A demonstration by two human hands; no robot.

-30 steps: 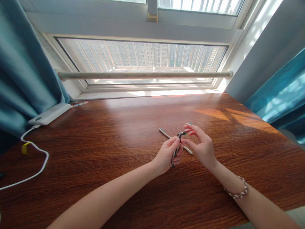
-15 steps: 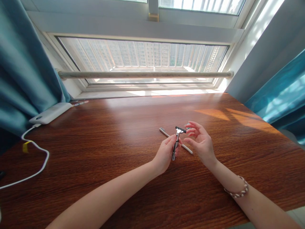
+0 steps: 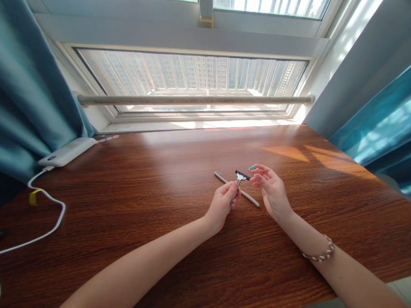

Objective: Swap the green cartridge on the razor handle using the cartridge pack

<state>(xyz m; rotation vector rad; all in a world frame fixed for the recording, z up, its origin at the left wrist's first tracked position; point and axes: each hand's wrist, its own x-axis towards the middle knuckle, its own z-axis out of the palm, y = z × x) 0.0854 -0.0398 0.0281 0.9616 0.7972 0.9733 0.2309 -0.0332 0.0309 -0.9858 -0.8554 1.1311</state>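
Observation:
My left hand is closed round the handle of a razor, a silver-necked one with a wide black head tilted up and to the right. Most of the handle is hidden in my fingers. Just right of the razor head, my right hand is raised with its fingers curved and apart; I see nothing held in it. Past those fingertips lies a small teal and white item, partly covered, its kind unclear. Below and behind the razor, a white toothbrush lies slantwise on the table, bristle end to the upper left.
The brown wooden table reaches to the window. At its left side sit a white power bank and a white cable with a yellow tag. Blue curtains hang at both sides, and a rail crosses the window.
The razor has tipped, so less of its handle shows and its head faces differently. My right thumb has moved in toward the fingers, and more of the teal item shows.

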